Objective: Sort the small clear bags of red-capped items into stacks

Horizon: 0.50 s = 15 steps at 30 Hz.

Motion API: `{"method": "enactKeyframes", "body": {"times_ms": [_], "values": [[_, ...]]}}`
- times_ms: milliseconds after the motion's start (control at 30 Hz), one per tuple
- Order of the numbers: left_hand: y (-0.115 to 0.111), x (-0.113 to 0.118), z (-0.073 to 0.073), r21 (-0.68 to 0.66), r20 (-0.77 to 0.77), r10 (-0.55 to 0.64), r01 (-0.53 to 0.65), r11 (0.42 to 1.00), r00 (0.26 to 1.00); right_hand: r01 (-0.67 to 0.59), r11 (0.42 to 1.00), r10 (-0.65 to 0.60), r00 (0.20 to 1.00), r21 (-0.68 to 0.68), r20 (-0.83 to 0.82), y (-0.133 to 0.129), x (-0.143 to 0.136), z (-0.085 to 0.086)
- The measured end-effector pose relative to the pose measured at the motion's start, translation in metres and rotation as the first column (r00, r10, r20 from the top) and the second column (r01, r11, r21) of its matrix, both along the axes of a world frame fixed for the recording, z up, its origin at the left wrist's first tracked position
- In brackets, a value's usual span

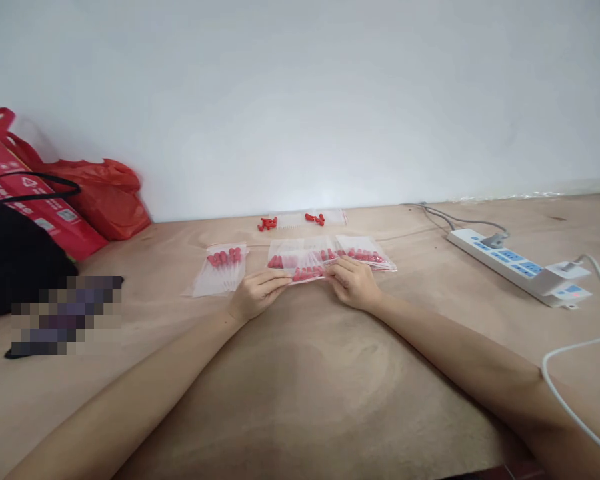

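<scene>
My left hand [257, 294] and my right hand [353, 282] pinch the two ends of a small clear plastic bag [307, 274] with red-tipped pieces inside, low over the wooden table [300, 373]. Just behind it lie more clear bags with red pieces [330, 253], partly overlapping. A separate filled bag [221, 268] lies left of my left hand. Farther back, loose red pieces [267, 223] and another clear bag [314, 218] sit close to the wall.
A white power strip [523, 267] with plugged cables lies at the right, a white cable [570, 373] looping toward the near edge. Red bags [80, 193] and a black bag [15, 260] stand at the far left. A white wall rises behind the table.
</scene>
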<state>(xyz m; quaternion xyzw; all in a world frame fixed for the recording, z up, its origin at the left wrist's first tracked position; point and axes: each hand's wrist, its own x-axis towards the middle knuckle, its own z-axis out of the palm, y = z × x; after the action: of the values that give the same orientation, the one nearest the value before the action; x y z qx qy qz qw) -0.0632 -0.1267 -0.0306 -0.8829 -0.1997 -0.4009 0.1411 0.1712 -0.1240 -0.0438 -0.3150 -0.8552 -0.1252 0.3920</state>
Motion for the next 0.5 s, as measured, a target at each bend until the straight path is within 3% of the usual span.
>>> {"method": "enactKeyframes", "body": {"times_ms": [500], "values": [[-0.001, 0.003, -0.003, 0.058, -0.036, 0.041, -0.039, 0.998, 0.998, -0.014, 0.974, -0.009, 0.995, 0.225, 0.101, 0.0, -0.04, 0.001]]}}
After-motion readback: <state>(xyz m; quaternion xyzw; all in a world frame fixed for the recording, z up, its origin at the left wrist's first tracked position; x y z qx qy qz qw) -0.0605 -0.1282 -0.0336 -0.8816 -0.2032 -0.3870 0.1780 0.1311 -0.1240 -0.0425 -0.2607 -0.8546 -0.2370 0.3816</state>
